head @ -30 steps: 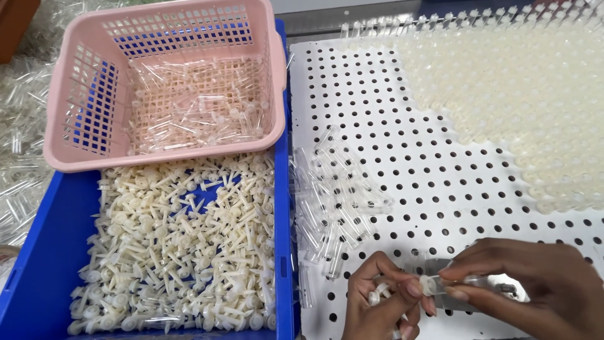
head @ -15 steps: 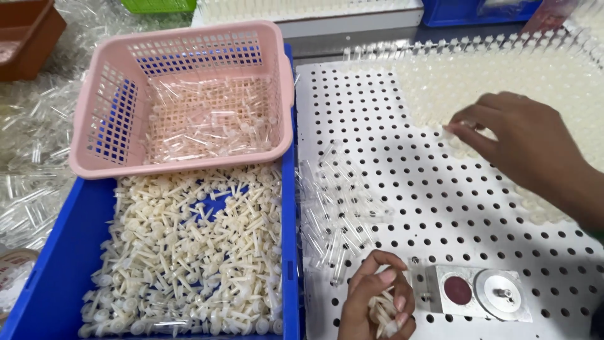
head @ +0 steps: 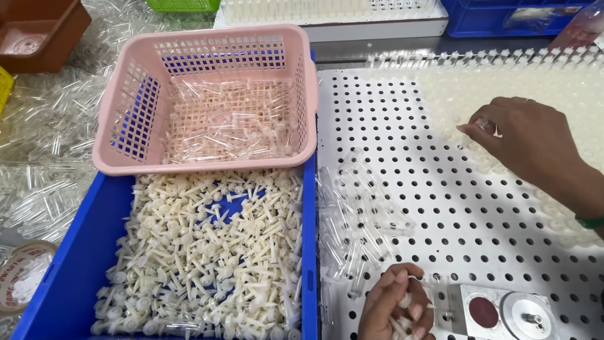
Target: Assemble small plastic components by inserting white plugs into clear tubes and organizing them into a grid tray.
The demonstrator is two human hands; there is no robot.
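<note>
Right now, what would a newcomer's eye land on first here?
Probably the blue bin at lower left, heaped with white plastic plungers, and the pink basket perched on its far end. At right, the right hand reaches over a white perforated board; the left hand clutches small pieces.

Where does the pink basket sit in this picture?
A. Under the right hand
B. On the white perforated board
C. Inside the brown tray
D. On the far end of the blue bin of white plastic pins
D: the pink basket rests over the far end of the blue bin, above the white plastic pins.
</note>
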